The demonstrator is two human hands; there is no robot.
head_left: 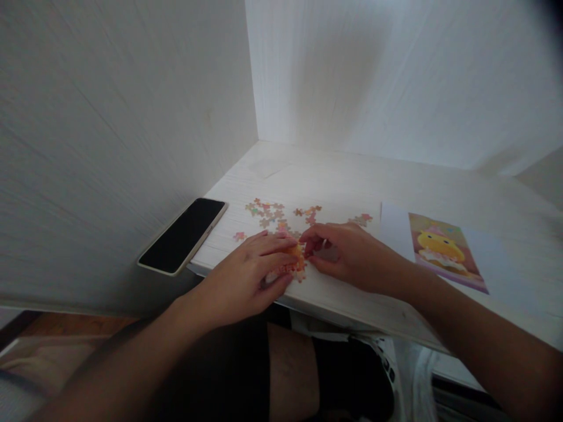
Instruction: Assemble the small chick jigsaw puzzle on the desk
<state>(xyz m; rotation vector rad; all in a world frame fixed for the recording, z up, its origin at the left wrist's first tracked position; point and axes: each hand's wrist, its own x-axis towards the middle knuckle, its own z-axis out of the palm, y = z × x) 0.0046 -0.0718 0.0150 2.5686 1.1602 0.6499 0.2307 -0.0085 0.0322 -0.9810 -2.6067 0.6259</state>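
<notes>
A partly joined jigsaw puzzle (299, 252), yellow with pink and orange pieces, lies near the table's front edge. My left hand (253, 266) rests around its left side, fingers over the top and thumb at the near edge, covering much of it. At its right edge, my right hand (336, 252) is curled in a pinch, with thumb and fingertips at a jigsaw piece that they mostly hide. Loose jigsaw pieces (266, 212) lie scattered just beyond my hands. A smaller cluster of pieces (311, 214) sits behind the puzzle, and a few pale ones (363, 219) lie beyond my right hand.
A phone (182, 234) with a dark screen lies at the left, partly over the table (325, 173) edge. To the right is a paper sheet (393, 225) with a printed picture (442, 246) of a yellow figure. White walls (316, 70) enclose the back and left.
</notes>
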